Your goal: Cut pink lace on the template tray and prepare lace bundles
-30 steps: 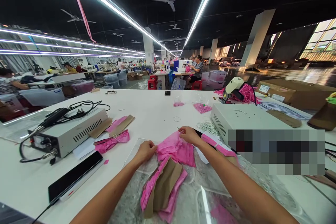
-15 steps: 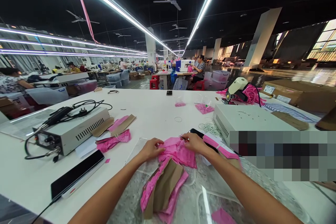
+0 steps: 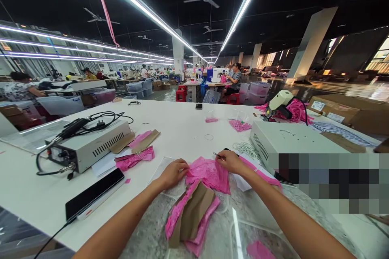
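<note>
A pink lace fabric piece (image 3: pixel 207 174) lies spread on the clear plastic sheet (image 3: pixel 221 226) in front of me. My left hand (image 3: pixel 174 175) pinches its upper left edge between thumb and fingers. At the upper right edge, my right hand (image 3: pixel 231 161) is closed around a small dark pointed tool (image 3: pixel 218 156), its tips pointing left; I cannot tell whether it is tweezers or snips. The right fingertips also touch the fabric's edge. Below the lace, nearer me, lies brown paper (image 3: pixel 197 212) with pink fabric along both sides.
On the left are a grey control box (image 3: pixel 103 145) with a cabled handpiece, a phone (image 3: pixel 95 194), and a tied pink bundle (image 3: pixel 135 158). To the right stand another pale box (image 3: pixel 298 137) and loose pale bands (image 3: pixel 246 151). Small bags of pink pieces (image 3: pixel 240 124) lie farther back.
The lace looks flatter and more spread out between my hands. My right hand and the tool have shifted a little right, toward the fabric's edge. The view has turned slightly left.
</note>
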A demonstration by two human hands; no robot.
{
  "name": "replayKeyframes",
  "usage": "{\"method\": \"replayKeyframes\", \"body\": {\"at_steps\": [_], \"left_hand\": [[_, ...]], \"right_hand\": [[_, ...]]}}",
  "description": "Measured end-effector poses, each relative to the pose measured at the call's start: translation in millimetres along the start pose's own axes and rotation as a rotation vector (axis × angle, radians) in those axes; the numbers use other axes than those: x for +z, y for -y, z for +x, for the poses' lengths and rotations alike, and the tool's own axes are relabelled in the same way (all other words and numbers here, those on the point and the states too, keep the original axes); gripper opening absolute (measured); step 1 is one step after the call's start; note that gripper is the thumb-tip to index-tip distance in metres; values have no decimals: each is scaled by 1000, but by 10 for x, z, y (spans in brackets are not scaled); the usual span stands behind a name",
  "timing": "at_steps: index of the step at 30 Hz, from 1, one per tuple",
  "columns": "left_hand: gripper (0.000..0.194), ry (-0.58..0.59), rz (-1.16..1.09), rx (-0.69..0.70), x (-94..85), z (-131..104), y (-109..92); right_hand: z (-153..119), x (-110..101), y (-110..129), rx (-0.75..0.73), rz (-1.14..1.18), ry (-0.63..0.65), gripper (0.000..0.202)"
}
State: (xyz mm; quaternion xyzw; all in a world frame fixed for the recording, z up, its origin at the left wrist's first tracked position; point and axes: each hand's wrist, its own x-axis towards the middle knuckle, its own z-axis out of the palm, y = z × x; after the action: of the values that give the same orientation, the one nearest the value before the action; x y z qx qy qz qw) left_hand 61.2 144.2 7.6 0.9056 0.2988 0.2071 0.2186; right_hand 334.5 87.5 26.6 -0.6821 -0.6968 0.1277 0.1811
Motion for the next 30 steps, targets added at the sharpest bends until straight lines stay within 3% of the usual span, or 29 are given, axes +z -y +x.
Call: {"method": "replayKeyframes", "body": {"at_steps": [6,12,17,20,24,28,30], "left_hand": [[22,6,20,39,53,-36,36],[24,-18,79,23,64,-18,45],[28,-32,139,24,65,-32,12],[28,6,153,46,62,-49,-16],[23,81,126,51,22,-126,-58],[26,29,63,-45,-48,-352,-237],[36,32,-12,-137,-65,-519,-396]], "right_hand": [[-76,3,179,-9,-40,-38,17],[34,150,357,-12,-120,-61,12],[44,13,325,-20,-151,-125,15],[-113,-61,304,-76,-144,-96,13],[-435,44,247,-120,-93,5,7],[-652,170,170,-117,48,-12,25],[-698,186,160,-112,122,-14,28]]}}
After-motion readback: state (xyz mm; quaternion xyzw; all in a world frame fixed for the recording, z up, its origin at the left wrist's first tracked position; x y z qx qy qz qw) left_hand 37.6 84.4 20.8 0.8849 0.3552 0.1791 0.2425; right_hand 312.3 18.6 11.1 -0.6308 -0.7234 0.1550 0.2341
